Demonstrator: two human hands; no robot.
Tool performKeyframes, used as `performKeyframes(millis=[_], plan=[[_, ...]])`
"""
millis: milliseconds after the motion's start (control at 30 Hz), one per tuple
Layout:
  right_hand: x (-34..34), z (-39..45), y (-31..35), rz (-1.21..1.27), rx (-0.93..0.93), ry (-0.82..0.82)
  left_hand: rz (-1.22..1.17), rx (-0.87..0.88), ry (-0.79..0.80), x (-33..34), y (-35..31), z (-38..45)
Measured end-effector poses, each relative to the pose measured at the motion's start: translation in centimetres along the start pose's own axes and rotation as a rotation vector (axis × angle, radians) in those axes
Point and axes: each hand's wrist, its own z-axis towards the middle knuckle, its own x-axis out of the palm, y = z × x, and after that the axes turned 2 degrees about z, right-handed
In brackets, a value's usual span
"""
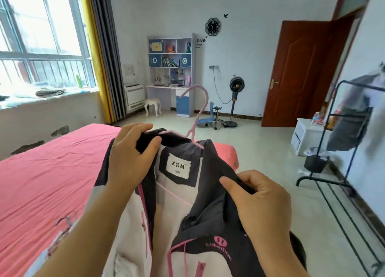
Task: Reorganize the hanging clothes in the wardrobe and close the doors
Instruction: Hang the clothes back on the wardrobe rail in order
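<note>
A dark grey, white and pink jacket (204, 220) lies in front of me on a pink plastic hanger (196, 110), whose hook points up. A white label inside the collar reads XSN 150. My left hand (130, 157) grips the left side of the collar. My right hand (258, 201) pinches the dark fabric of the right shoulder. No wardrobe is in view.
A bed with a pink sheet (41, 172) lies to my left. A black clothes rack (341, 143) with grey garments stands at the right by a white nightstand (304, 139) and a black bin (315, 164). Farther off are a desk with shelves (170, 72), a fan (236, 101) and an open brown door (298, 74).
</note>
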Motion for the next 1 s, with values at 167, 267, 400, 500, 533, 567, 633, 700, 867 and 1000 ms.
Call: performKeyframes(millis=[167, 267, 400, 500, 533, 567, 633, 700, 867, 1000], plan=[[-4.0, -4.1, 0.4, -0.168, 0.022, -0.189, -0.148, 0.074, 0.153, 1.2, -4.9, -0.6], [-5.8, -6.5, 0.7, -0.244, 0.01, -0.302, -0.262, 0.131, 0.272, 2.1, -7.4, -1.4], [-8.6, -10.3, 2.0, -0.274, 0.058, -0.423, -0.407, 0.239, 0.389, 2.8, -10.1, -3.7], [-10.9, -13.6, 3.1, -0.346, 0.082, -0.529, -0.524, 0.312, 0.45, 2.5, -12.0, -5.7], [-11.7, -14.9, 3.7, -0.358, 0.104, -0.573, -0.569, 0.344, 0.479, 2.4, -12.8, -6.5], [-12.5, -16.0, 4.2, -0.36, 0.128, -0.608, -0.607, 0.375, 0.504, 2.2, -13.6, -7.1], [-14.4, -18.2, 5.3, -0.379, 0.2, -0.653, -0.701, 0.449, 0.546, 1.8, -15.4, -8.4], [-16.8, -20.2, 6.5, -0.401, 0.28, -0.699, -0.789, 0.502, 0.6, 1.6, -17.5, -9.7], [-22.4, -24.9, 9.5, -0.519, 0.411, -0.835, -0.934, 0.682, 0.71, 1.5, -23.6, -13.3], [-26.2, -27.7, 11.7, -0.637, 0.44, -0.971, -1.048, 0.784, 0.78, 1.3, -28.9, -16.6]])
